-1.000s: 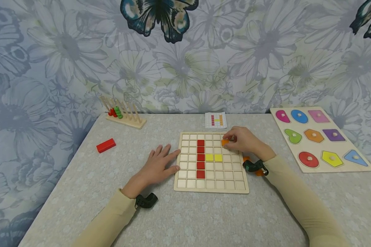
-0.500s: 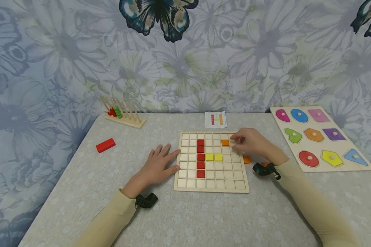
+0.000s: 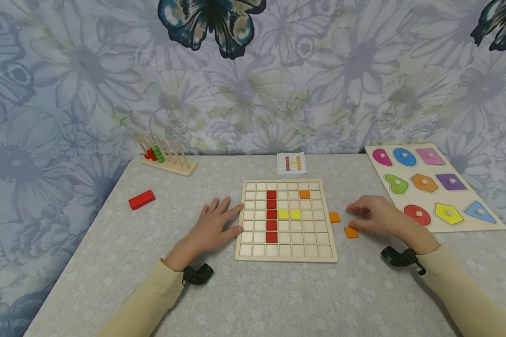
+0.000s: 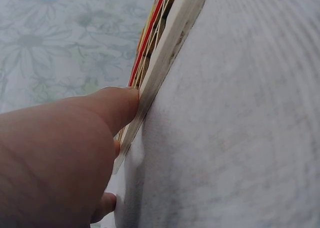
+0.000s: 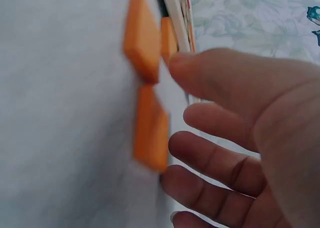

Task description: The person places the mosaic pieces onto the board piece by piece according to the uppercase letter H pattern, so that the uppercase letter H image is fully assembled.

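Observation:
A wooden grid board (image 3: 259, 252) lies in the middle of the table, with a column of red tiles (image 3: 271, 214), two yellow tiles (image 3: 295, 214) and one orange tile (image 3: 304, 194) in its cells. My left hand (image 3: 211, 229) rests on the table, fingers spread, thumb and forefinger touching the board's left edge; the left wrist view shows the thumb (image 4: 122, 105) against that edge. Right of the board, my right hand (image 3: 375, 215) hovers beside loose orange tiles (image 3: 351, 232), holding nothing. In the right wrist view its fingers are parted near three orange tiles (image 5: 142, 37).
Behind the board lies a pattern card (image 3: 291, 163). A red block (image 3: 142, 200) sits at the left, near a peg stand (image 3: 170, 163) with red and green beads. A shape-puzzle board (image 3: 447, 227) with knobbed pieces lies at the right. Patterned wall borders the table's back.
My right hand has let go of the orange tile in the board's upper right and moved right and toward me, over the loose tiles. The left hand has stayed put.

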### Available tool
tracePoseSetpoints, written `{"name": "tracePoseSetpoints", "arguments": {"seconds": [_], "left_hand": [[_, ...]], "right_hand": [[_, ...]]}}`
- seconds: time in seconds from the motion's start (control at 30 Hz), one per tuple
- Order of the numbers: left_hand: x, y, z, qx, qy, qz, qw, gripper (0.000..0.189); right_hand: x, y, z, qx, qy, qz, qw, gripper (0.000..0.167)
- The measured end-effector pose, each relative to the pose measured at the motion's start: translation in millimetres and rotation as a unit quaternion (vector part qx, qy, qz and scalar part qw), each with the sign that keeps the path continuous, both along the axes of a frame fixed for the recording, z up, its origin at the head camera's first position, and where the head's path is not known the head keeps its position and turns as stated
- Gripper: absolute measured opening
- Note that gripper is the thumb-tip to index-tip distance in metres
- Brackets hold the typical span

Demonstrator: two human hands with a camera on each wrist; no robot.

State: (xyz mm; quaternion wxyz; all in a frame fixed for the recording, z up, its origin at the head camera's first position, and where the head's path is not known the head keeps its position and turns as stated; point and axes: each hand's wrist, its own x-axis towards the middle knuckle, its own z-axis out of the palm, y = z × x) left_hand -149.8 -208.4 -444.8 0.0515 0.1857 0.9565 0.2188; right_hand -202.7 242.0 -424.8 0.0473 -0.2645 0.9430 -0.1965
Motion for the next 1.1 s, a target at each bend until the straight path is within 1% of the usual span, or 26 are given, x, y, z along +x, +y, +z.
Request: {"name": "tracePoseSetpoints", "arguments": {"seconds": [0.13,0.27,0.4,0.63,0.87,1.1], "left_hand": [[-0.2,0.6,-0.3,0.002,0.004,0.0,1.0,0.062],[-0.5,0.8,-0.4,0.001,0.005,0.001,1.0,0.062],[-0.3,1.3,-0.6,0.002,0.002,0.0,1.0,0.062],[-1.4,-0.6,-3.6,-0.009,0.003,0.004,1.0,0.063],[-0.9,-0.7,-2.8,-0.003,0.001,0.005,1.0,0.063],[-0.8,-0.5,-2.2,-0.007,-0.001,0.004,1.0,0.063]], "right_hand": [[11.0,13.2,-3.4,-0.013,0.02,0.007,0.9997,0.03],[16.9,19.8,-4.2,-0.018,0.021,0.002,0.9996,0.03],[17.9,23.3,-5.7,-0.013,0.007,-0.009,0.9999,0.031],[17.7,24.4,-4.8,-0.006,-0.011,-0.025,0.9996,0.025],[18.7,23.7,-4.1,-0.016,0.0,-0.016,0.9997,0.022],[19.3,23.7,-2.9,-0.019,-0.001,-0.017,0.9997,0.021]]}}
